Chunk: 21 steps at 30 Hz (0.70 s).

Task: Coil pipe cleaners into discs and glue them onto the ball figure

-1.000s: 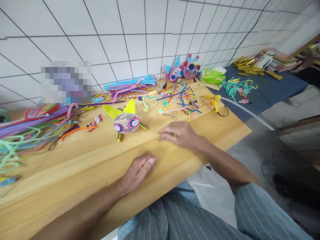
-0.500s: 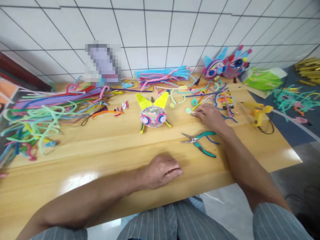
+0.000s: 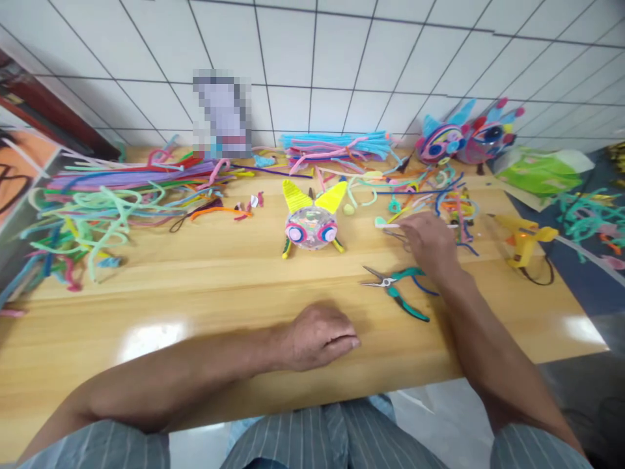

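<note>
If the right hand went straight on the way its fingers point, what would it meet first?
The right hand would likely meet the pale green disc just left of its fingers first, though depth there is unclear.

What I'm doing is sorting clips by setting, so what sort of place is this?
Probably a craft workroom: heaped pipe cleaners, a yellow glue gun and green-handled pliers all lie on the wooden table.
</note>
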### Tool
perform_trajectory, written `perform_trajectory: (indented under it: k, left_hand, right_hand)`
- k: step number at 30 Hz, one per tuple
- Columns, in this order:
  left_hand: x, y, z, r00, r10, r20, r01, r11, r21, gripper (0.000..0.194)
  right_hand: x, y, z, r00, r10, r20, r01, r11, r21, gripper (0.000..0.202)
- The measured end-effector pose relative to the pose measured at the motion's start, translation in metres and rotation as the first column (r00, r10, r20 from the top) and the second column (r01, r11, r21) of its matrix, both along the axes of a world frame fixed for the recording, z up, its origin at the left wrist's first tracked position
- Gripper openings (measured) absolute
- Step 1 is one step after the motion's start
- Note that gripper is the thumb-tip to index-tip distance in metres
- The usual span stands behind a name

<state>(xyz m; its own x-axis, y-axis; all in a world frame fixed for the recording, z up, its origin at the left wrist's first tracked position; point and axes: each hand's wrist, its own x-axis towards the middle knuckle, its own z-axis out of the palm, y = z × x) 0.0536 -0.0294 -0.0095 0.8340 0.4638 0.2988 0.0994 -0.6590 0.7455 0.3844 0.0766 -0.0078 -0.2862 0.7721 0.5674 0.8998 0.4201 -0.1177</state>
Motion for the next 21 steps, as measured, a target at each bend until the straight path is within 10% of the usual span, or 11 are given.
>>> perform_trajectory:
  k: [21]
  left_hand:
    - [0.0012, -0.0007, 0.0034, 0.999, 0.016, 0.036, -0.016, 1.000, -0.001, 0.035]
  right_hand:
    - [-0.0084, -0.0047, -0.0027, 0.995, 0.093, -0.039, -0.097, 0.985, -0.142, 0.030]
